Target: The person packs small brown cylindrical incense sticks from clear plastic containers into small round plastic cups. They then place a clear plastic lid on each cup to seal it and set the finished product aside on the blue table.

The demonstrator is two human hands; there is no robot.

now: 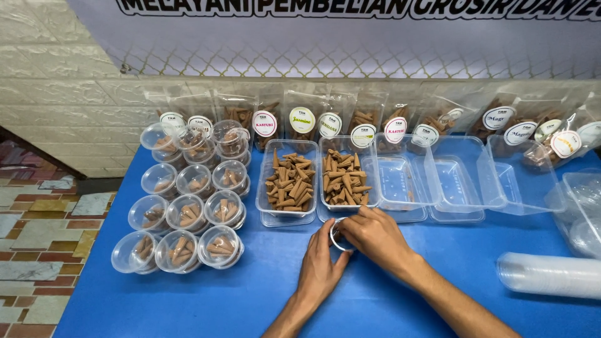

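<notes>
A small clear plastic cup [339, 235] stands on the blue table [206, 300], just in front of two clear trays. My left hand [322, 266] rests flat beside it and touches its near side. My right hand [374, 236] covers the cup from the right, fingers curled around its rim. One tray [288, 183] and its neighbour [342, 176] hold several brown cone-shaped pieces. Whether the cup holds any cones is hidden by my fingers.
Several lidded round cups of cones [186, 216] sit in rows at the left. Empty clear trays [454, 181] lie to the right. A stack of clear cups [551, 274] lies on its side at the right. Labelled pouches [302, 122] lean against the wall.
</notes>
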